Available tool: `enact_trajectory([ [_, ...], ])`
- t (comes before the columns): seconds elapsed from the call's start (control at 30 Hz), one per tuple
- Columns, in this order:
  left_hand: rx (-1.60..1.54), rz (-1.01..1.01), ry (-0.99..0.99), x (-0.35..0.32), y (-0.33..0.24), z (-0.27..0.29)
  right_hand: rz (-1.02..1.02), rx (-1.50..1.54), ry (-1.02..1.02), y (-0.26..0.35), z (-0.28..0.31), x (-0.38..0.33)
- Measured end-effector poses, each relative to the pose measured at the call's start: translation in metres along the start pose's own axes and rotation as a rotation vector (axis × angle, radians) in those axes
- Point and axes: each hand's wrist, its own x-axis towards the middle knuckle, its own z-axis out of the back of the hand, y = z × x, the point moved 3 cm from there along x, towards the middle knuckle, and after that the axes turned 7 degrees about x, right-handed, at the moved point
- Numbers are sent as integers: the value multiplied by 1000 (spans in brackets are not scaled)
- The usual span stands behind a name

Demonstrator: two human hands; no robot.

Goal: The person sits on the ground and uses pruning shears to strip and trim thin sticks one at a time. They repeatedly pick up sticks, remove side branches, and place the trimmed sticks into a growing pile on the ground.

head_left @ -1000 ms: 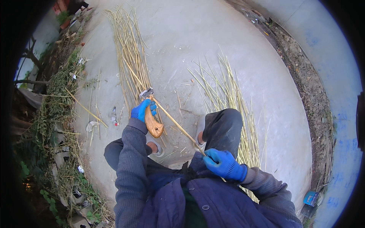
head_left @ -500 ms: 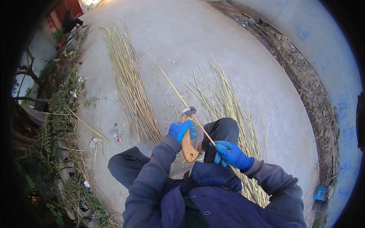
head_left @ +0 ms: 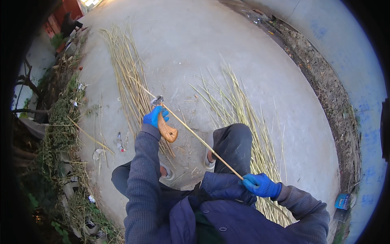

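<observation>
Slender tan stalk (head_left: 203,142) slants across the space in front of the person's knees, running from the metal head of a wooden-handled tool (head_left: 167,132) down to the right hand (head_left: 262,186). That blue-gloved hand is closed around the stalk, while the left hand (head_left: 152,117), also gloved, wraps the tool's handle. Brown stalks (head_left: 126,75) lie beyond the left hand; paler, greener stalks (head_left: 260,146) spread beside the right knee on the concrete ground (head_left: 178,40).

Weeds (head_left: 61,150) edge the concrete ground (head_left: 183,36) — a blue container (head_left: 342,201) sits near the pale wall (head_left: 349,61).
</observation>
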Motion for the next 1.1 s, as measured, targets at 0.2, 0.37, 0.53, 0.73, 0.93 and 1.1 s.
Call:
enact_trajectory([
  [0.2, 56, 6, 92, 25, -21, -23, -189, 443, -29, -25, 19, 6],
  [0.37, 45, 106, 216, -21, 12, -88, -127, 444, -72, 3, 18, 52],
  [0.53, 33, 176, 321, -39, 40, -101, -84, 229, -180, 23, 15, 71],
  [0.73, 1, 101, 82, 14, 8, -26, -183, 178, -110, -3, -6, -72],
  [0.93, 72, 108, 206, 2, 18, -61, -342, 325, 98, -34, -29, -106],
  [1.1, 134, 178, 279, -49, 31, -85, -347, 699, 13, -16, -13, -22],
])
